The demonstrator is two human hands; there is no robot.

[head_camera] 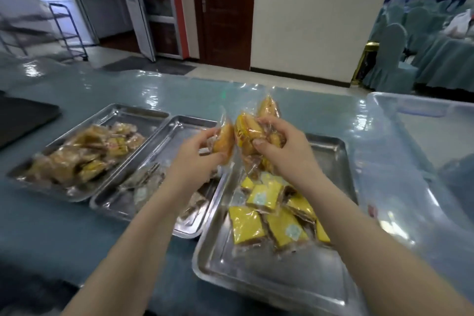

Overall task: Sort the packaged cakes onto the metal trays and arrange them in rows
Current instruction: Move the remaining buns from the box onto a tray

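Three metal trays stand side by side on the blue table. The left tray [112,111] holds a heap of golden packaged cakes [84,154]. The middle tray [179,123] holds pale and brown packets [143,182]. The right tray [331,151] holds yellow-labelled packets [269,215] lying in loose rows. Above the trays, my left hand [197,154] grips one clear-wrapped golden cake [225,141]. My right hand [279,146] grips a bunch of several wrapped cakes [251,131], touching the left one.
A clear plastic bin [423,120] stands at the right of the table. A dark tray or mat [23,118] lies at the far left. Beyond the table are a wooden door, a trolley and covered chairs.
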